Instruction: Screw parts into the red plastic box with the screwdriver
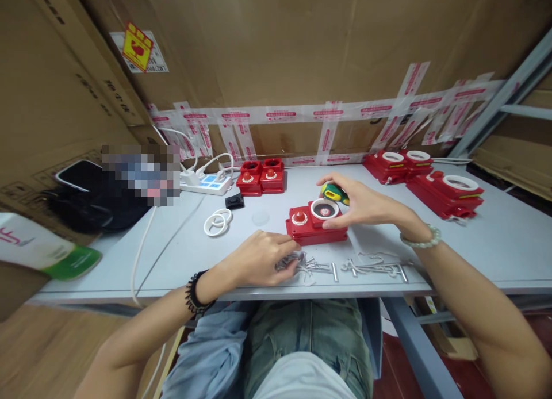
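Observation:
My left hand [265, 260] rests at the table's front edge, its fingers closed in on a heap of small metal screws [308, 262]; how many it grips is hidden. In my right hand [364, 200] is a green and yellow screwdriver handle [334, 193], its shaft not visible. My right thumb lies by the white ring [325, 209] on a red box [313, 233], which also bears a red dome button [299, 217]. Right of the screws lie metal T-shaped bars with thin chains [375, 267].
Two loose white rings [215, 225], a clear disc [260, 217] and a black square part [234, 201] lie to the left. More red boxes [272, 181] stand behind, others [444, 195] at right. A power strip [207, 183] and green-white tube [47, 246] are farther left.

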Demonstrator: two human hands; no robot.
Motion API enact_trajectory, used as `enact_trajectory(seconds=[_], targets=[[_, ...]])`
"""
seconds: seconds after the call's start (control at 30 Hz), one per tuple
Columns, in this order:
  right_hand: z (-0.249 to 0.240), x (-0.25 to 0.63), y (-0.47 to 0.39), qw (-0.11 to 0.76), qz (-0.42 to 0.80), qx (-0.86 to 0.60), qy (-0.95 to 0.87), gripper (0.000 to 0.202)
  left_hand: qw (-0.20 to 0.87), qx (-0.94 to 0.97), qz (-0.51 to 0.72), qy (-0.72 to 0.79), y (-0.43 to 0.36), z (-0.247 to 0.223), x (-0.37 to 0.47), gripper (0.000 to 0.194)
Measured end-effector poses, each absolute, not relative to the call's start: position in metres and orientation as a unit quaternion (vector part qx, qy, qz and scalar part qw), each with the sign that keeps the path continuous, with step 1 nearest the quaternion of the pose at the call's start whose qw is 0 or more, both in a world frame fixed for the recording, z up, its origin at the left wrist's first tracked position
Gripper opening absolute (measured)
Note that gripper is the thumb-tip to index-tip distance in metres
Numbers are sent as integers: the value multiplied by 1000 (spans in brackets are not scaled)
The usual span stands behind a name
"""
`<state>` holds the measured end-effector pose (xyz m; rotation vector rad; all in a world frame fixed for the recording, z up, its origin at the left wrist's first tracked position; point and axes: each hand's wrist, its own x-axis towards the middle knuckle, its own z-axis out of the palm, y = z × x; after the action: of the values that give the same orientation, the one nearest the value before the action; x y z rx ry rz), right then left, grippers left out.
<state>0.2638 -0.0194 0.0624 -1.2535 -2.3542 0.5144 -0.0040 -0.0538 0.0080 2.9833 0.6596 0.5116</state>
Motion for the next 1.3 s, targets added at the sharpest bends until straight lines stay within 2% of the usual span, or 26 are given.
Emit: enact_trajectory(seconds=[0.4, 0.57, 1.17, 1.3], targets=[[64, 263, -21, 208, 188, -454, -846, 78, 121, 961, 165, 186, -54, 1, -1, 22], [63, 263, -19, 208, 183, -453, -848, 78, 107, 964, 154, 191, -56, -2, 0, 40], [63, 263, -20, 209, 183, -454, -847, 81, 108, 961, 188, 170, -56, -3, 0, 24], [65, 263, -20, 204, 185, -452, -848, 84, 68, 950, 255, 167, -57, 1, -1, 19]])
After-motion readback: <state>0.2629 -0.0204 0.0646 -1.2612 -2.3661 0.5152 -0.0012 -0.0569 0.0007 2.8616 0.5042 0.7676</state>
